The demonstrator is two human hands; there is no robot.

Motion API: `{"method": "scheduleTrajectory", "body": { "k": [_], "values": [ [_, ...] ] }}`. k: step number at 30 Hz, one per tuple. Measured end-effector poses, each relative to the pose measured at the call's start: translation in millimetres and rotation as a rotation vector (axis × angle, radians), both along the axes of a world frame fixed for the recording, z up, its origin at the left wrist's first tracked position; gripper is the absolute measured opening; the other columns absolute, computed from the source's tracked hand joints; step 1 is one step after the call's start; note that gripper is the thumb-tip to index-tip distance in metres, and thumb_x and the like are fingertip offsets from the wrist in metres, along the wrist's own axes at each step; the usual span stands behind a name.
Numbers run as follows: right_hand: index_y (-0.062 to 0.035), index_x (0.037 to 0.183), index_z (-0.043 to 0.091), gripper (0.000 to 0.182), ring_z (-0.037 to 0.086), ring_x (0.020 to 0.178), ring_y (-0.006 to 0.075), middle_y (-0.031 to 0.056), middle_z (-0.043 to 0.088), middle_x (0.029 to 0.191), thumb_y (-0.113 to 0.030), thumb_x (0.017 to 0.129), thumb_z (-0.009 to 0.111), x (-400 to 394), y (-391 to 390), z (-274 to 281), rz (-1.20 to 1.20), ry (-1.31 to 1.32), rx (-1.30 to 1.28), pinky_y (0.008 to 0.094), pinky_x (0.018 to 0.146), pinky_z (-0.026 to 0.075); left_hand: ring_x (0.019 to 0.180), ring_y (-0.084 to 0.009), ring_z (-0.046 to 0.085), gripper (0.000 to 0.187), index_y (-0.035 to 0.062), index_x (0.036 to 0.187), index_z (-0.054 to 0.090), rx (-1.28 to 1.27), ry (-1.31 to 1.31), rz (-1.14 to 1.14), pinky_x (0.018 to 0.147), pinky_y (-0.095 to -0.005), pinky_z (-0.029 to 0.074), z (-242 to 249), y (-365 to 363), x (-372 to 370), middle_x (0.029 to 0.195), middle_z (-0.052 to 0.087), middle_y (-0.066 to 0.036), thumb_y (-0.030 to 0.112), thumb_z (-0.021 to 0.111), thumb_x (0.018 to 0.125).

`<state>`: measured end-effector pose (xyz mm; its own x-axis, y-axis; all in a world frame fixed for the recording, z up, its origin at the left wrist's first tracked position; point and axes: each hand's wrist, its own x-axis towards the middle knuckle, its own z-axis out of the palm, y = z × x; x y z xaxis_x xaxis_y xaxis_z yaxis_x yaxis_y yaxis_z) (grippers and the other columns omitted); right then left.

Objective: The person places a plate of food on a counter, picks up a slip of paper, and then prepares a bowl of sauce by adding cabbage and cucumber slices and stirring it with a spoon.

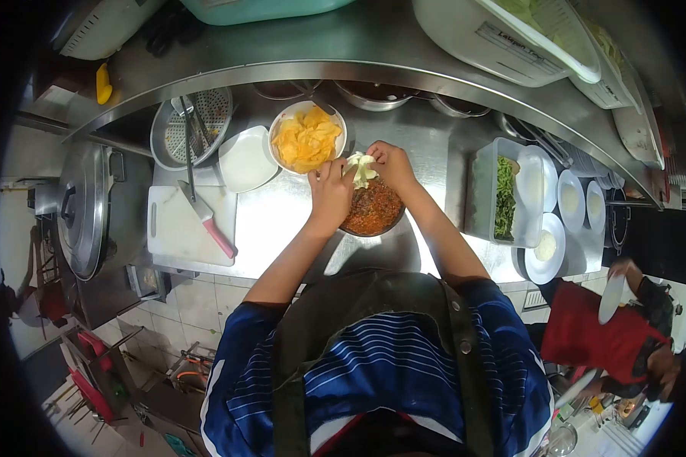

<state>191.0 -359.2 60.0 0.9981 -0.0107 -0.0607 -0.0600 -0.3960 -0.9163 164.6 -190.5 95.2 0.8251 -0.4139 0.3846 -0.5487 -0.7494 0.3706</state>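
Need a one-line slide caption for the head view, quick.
Left hand and right hand hold a pale piece over red-brown food, near a bowl of yellow chip-like pieces.

Both of the person's hands, left hand (332,196) and right hand (393,163), grip a pale, leafy-looking piece (362,169) from opposite sides above a round dish (373,235) of reddish-brown chunky food (372,212). A white bowl (280,162) of yellow crisps (306,139) stands just beside the left hand. Further left, a red-handled knife (219,238) lies on a white cutting board (171,240). Right of the dish, a clear container (479,194) holds green leaves (504,194). At lower right, a co-worker in a red apron (587,327) holds a white plate (611,299).
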Motion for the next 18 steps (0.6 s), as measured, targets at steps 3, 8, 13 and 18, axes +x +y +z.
{"method": "scheduleTrajectory", "body": {
  "k": [3, 8, 13, 18],
  "values": [
    [-0.0024, 0.076, 0.057, 0.019, 0.054, 0.057, 0.0156, 0.0066, 0.058, 0.063, 0.001, 0.06, 0.065, 0, 5, 1, -0.026, -0.018, -0.077, 0.0263, 0.055, 0.044, 0.096, -0.0197, 0.043, 0.033, 0.0103, 0.096, 0.061, 0.075, 0.0, 0.012, 0.076, -0.0379, 0.028, -22, -5, 6, 0.1, 0.05, -0.002, 0.011, 0.065, 0.063],
    [-0.001, 0.076, 0.057, 0.018, 0.05, 0.054, 0.0114, 0.0054, 0.056, 0.065, 0.004, 0.061, 0.065, -2, 9, -4, -0.051, -0.096, -0.076, 0.0234, 0.051, 0.041, 0.098, -0.0185, 0.044, 0.031, 0.0101, 0.093, 0.062, 0.135, 0.001, 0.011, 0.078, -0.0385, 0.028, -27, -4, 8, 0.104, 0.052, -0.002, 0.011, 0.065, 0.063],
    [-0.0023, 0.079, 0.055, 0.023, 0.054, 0.067, 0.0247, 0.0124, 0.051, 0.081, -0.002, 0.059, 0.067, -8, 12, 4, -0.087, -0.256, -0.2, 0.0312, 0.059, 0.044, 0.098, -0.0182, 0.046, 0.03, 0.0099, 0.092, 0.063, 0.15, -0.004, -0.013, 0.078, -0.0381, 0.028, -22, -2, 6, 0.105, 0.053, -0.002, 0.011, 0.066, 0.062],
    [-0.0017, 0.081, 0.055, 0.027, 0.051, 0.063, 0.0215, 0.011, 0.05, 0.079, -0.006, 0.059, 0.069, -41, -5, 44, -0.202, -0.31, -0.184, 0.0302, 0.056, 0.043, 0.098, -0.0187, 0.047, 0.032, 0.0109, 0.094, 0.062, 0.002, -0.091, 0.06, 0.076, -0.0384, 0.029, 13, 9, -16, 0.105, 0.053, -0.003, 0.009, 0.066, 0.062]
  ]
}}
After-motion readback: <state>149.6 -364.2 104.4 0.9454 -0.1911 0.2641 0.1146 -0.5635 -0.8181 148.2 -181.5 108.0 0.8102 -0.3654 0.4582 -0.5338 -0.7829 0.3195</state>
